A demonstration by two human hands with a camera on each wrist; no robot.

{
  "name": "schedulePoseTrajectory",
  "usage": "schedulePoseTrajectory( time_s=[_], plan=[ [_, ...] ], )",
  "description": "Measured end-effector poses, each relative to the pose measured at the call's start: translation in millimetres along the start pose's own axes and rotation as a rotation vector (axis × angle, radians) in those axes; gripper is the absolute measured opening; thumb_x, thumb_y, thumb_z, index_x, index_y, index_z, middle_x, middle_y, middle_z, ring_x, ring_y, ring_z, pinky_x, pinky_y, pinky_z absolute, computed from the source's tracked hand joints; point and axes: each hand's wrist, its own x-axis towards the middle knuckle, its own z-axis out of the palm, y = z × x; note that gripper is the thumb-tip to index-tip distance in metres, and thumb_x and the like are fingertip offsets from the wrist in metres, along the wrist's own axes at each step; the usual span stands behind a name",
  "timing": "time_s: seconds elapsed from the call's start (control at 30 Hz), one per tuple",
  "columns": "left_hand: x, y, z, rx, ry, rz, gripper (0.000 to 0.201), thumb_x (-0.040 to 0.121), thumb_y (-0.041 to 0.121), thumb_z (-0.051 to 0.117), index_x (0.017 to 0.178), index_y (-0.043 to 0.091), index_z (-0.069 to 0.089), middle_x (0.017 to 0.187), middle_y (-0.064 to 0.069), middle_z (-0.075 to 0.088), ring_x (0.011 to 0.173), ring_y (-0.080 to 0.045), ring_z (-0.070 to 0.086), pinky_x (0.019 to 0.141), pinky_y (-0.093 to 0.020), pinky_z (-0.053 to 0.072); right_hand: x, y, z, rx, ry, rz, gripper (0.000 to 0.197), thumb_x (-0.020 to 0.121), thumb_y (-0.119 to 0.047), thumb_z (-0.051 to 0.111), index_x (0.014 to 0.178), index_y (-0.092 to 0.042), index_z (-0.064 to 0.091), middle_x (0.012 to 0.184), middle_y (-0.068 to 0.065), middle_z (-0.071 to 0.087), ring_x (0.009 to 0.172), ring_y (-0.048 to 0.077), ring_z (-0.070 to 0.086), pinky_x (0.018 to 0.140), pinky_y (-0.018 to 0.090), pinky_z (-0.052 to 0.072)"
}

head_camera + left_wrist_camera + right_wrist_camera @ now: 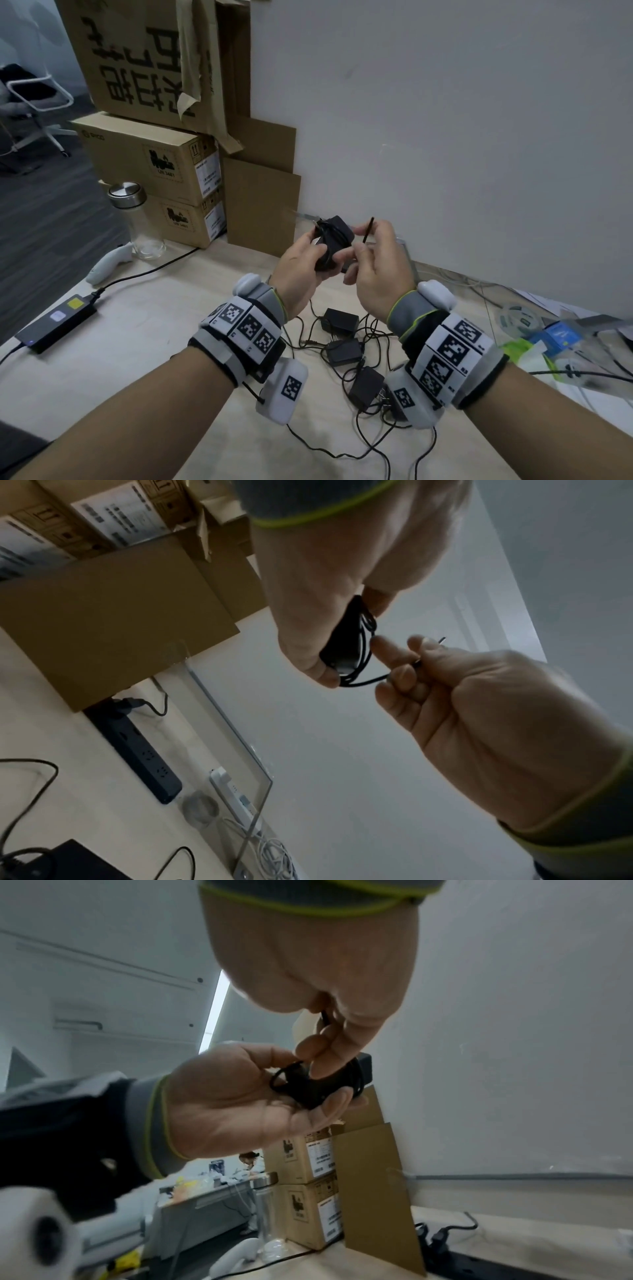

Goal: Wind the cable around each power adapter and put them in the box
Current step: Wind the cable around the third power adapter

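The adapter [334, 241] sits gripped in the left hand [301, 263], held above the table, cable wound crosswise round it. The right hand [378, 263] pinches the loose cable end [368, 230] — just right of the adapter, pointing up — likely the last tuck.

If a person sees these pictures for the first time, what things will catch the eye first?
Mid-frame, raised above the desk, the left hand grips a black power adapter wrapped in cable, while the right hand pinches the cable end. Below them, loose adapters lie tangled; stacked cardboard boxes stand far left.
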Motion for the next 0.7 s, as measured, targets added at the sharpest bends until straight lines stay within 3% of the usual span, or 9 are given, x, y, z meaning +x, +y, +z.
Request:
schedulePoseTrajectory(
  time_s=[0.1, 0.17, 0.3, 0.5, 0.7],
  plan=[
    [1, -4, 3, 0.067, 0.008, 0.023, 0.039, 0.096, -0.007, 0.038, 0.128, 0.01, 0.052, 0.117, -0.017, 0.062, 0.107, -0.026, 0.06, 0.092, -0.036, 0.051, 11, 7, -2, -0.135, 0.081, -0.047, 0.018, 0.094, -0.013, 0.052, 0.089, -0.027, 0.061, 0.076, -0.005, 0.068, 0.054, 0.01, 0.054, 0.062, 0.035, 0.053],
    [0, -6, 4, 0.116, 0.009, 0.057, 0.039, 0.095, -0.006, 0.042, 0.122, 0.018, 0.056, 0.119, -0.017, 0.062, 0.11, -0.027, 0.061, 0.092, -0.035, 0.051, 15, 11, -5, -0.288, 0.105, -0.139, 0.018, 0.091, -0.013, 0.058, 0.095, -0.022, 0.073, 0.073, -0.003, 0.061, 0.065, 0.014, 0.053, 0.067, 0.033, 0.049],
    [-2, -4, 4, 0.115, 0.019, 0.072, 0.039, 0.095, -0.004, 0.045, 0.113, 0.028, 0.059, 0.114, -0.012, 0.063, 0.107, -0.024, 0.061, 0.09, -0.034, 0.052, 14, 14, -9, -0.376, 0.105, -0.186, 0.024, 0.086, -0.013, 0.063, 0.108, -0.021, 0.071, 0.074, -0.001, 0.066, 0.069, 0.017, 0.058, 0.067, 0.028, 0.047],
    [-2, -4, 6, 0.183, 0.057, 0.149, 0.036, 0.088, 0.006, 0.052, 0.12, 0.022, 0.058, 0.116, -0.016, 0.065, 0.112, -0.031, 0.062, 0.094, -0.039, 0.052, 11, 17, -12, -0.425, 0.1, -0.125, 0.014, 0.083, -0.018, 0.067, 0.091, -0.024, 0.077, 0.075, -0.006, 0.072, 0.068, 0.012, 0.062, 0.065, 0.02, 0.046],
    [-2, -5, 15, 0.368, 0.11, 0.278, 0.044, 0.076, 0.027, 0.06, 0.113, 0.05, 0.058, 0.115, -0.003, 0.068, 0.111, -0.024, 0.064, 0.098, -0.052, 0.048, 11, 12, -8, -0.317, 0.075, -0.037, 0.011, 0.082, -0.017, 0.069, 0.088, -0.021, 0.077, 0.073, -0.01, 0.069, 0.065, 0.008, 0.06, 0.067, 0.023, 0.05]
  ],
)
